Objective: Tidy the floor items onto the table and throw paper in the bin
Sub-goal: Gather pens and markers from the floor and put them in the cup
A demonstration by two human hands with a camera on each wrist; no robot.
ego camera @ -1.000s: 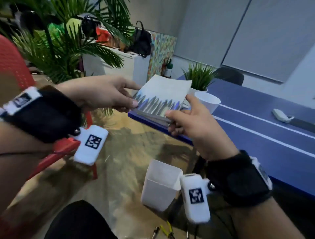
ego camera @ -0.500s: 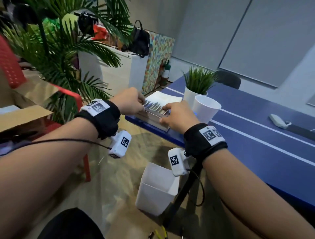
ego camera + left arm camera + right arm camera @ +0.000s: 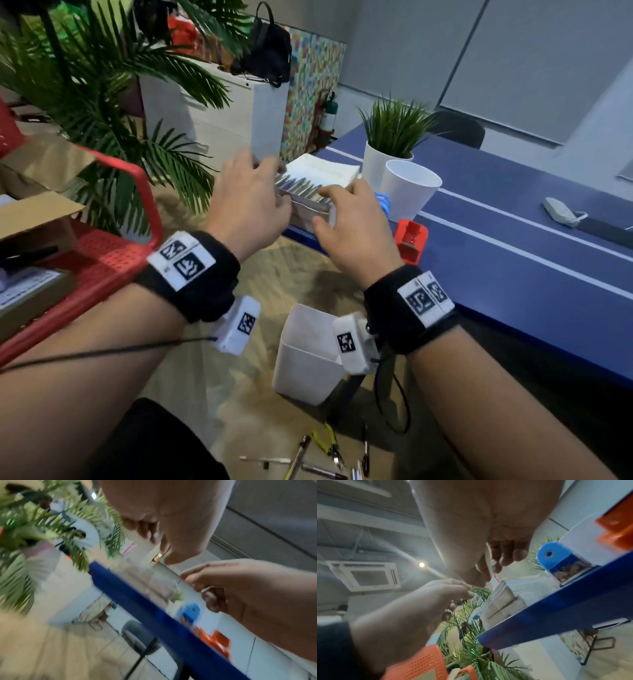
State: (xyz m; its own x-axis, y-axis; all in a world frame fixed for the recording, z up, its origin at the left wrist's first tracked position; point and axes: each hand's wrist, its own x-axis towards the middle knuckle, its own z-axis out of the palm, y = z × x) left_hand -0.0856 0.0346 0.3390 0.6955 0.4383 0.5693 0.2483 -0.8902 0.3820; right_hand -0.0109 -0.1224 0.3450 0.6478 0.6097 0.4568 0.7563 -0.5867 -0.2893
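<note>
Head view: a stack of books (image 3: 318,186) lay on the near corner of the blue table (image 3: 513,260), at about 12 o'clock from the wrists. The left hand (image 3: 248,202) hovered at the stack's 9 o'clock side, fingers spread and loosely bent, blurred at the tips; whether they touched the stack could not be told. The right hand (image 3: 352,229) sat at the stack's 5 o'clock corner, fingers relaxed, fingertips at the top cover, gripping nothing. A white cup (image 3: 409,192) and a potted plant (image 3: 390,144) stood at 2 o'clock from the books; a red object (image 3: 411,240) and a blue-capped item (image 3: 383,202) lay just beside the right hand. A white bin (image 3: 308,359) stood on the floor at 6 o'clock, with pens and pliers (image 3: 325,452) scattered beyond it. Left wrist view, blurred: the left hand (image 3: 171,520) was loosely open above the table edge (image 3: 137,601), holding nothing. Right wrist view: the right hand (image 3: 488,534) had its fingers gently curled and empty, close to the books (image 3: 500,601) on the table (image 3: 556,609).
</note>
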